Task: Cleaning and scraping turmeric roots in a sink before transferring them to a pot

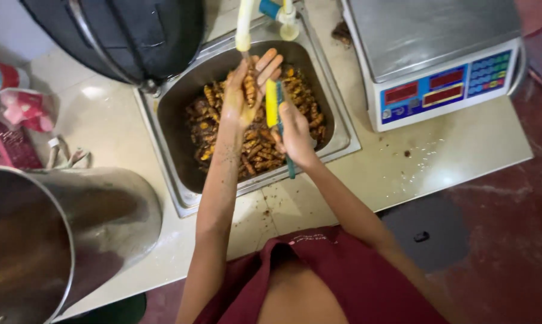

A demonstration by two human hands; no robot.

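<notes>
Over the sink (175, 174), the person's left hand (247, 90) is raised just under the pale tap spout (244, 27), palm up, fingers (270, 61) spread and only loosely curled. A knobbly orange-brown root (249, 89) lies along the palm; the grip here is wide, more a cradle than a clench.

Just right of that hand, still above the sink, the right hand (295, 132) is closed firmly around a brush with a yellow head and a green handle (273, 105). The yellow end points up toward the tap and sits beside the root in the palm; the green handle runs down out of the fist toward the sink's near rim. Whether the bristles actually touch the root, I cannot tell.

Down in the sink lies a heap of roots (256, 150), wet, brown and orange, filling most of the bottom.

Right of the sink, on the pale desk (403, 174), stands a weighing scale (433, 60) with a steel pan and a blue keypad. Left of the sink, near its front corner, sits a big steel pot (61, 234). Behind the sink's left corner rests a dark bag (121, 36).
</notes>
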